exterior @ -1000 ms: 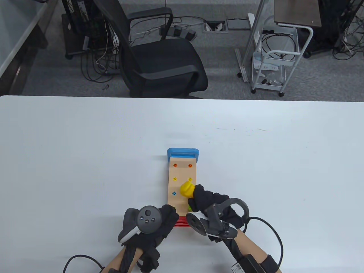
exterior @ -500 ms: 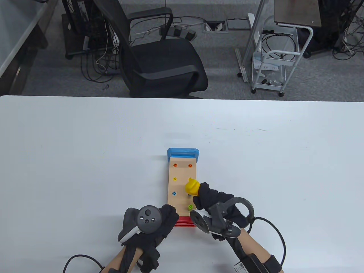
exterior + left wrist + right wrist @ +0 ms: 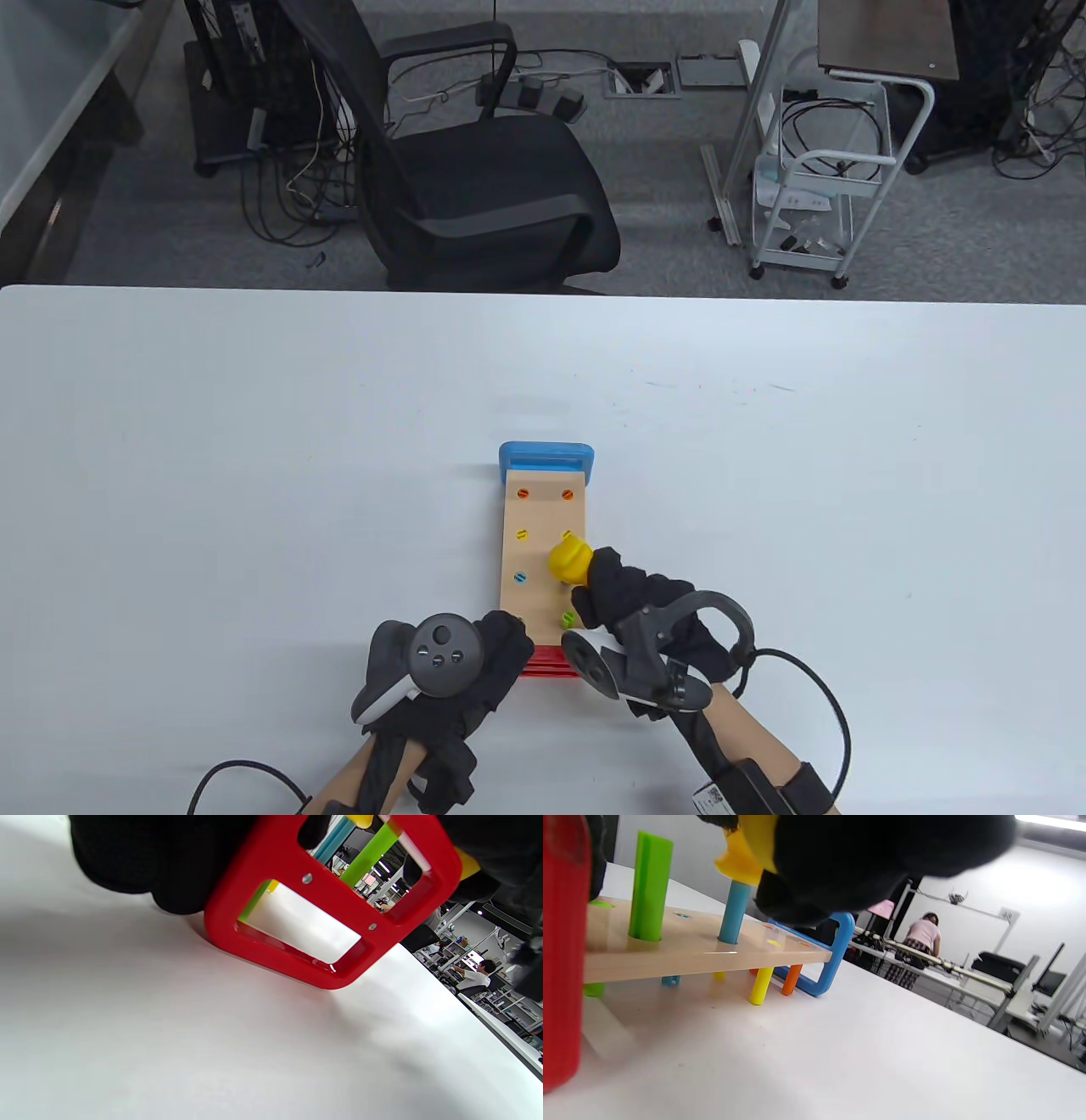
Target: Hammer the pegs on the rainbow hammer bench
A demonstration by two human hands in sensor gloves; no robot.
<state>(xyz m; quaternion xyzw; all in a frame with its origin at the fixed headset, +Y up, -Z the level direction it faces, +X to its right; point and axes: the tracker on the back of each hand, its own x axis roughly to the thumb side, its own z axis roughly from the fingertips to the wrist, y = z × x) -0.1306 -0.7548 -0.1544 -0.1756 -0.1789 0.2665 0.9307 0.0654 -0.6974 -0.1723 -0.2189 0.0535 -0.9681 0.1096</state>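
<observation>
Gripping the yellow hammer (image 3: 569, 561), the right hand (image 3: 645, 615) had its head right on top of the blue peg (image 3: 732, 912) on the bench's right row; from the right wrist view the head looked to touch the peg's top. The bench (image 3: 543, 552) sat on the tabletop (image 3: 254, 467) just in front of the person, blue end (image 3: 547, 458) away, red end (image 3: 331, 921) near. The left hand (image 3: 462, 671) held that red end, its fingers (image 3: 169, 866) curled against the frame.

My worry was the green peg (image 3: 649, 885), standing tall just beside the blue one and nearer the wrist. A strike a bit off line might have caught it, or glanced off the blue peg's narrow top and skidded onto the board. If the left hand had slackened, the bench could have hopped or slid on the smooth tabletop. The right fingers sat close to the head too, so a low swing might have pinched them against the green peg.

Against half a second earlier, the hammer head lay a touch lower and to the left, and the right wrist had edged nearer the bench. The left hand and bench were where they had been.
</observation>
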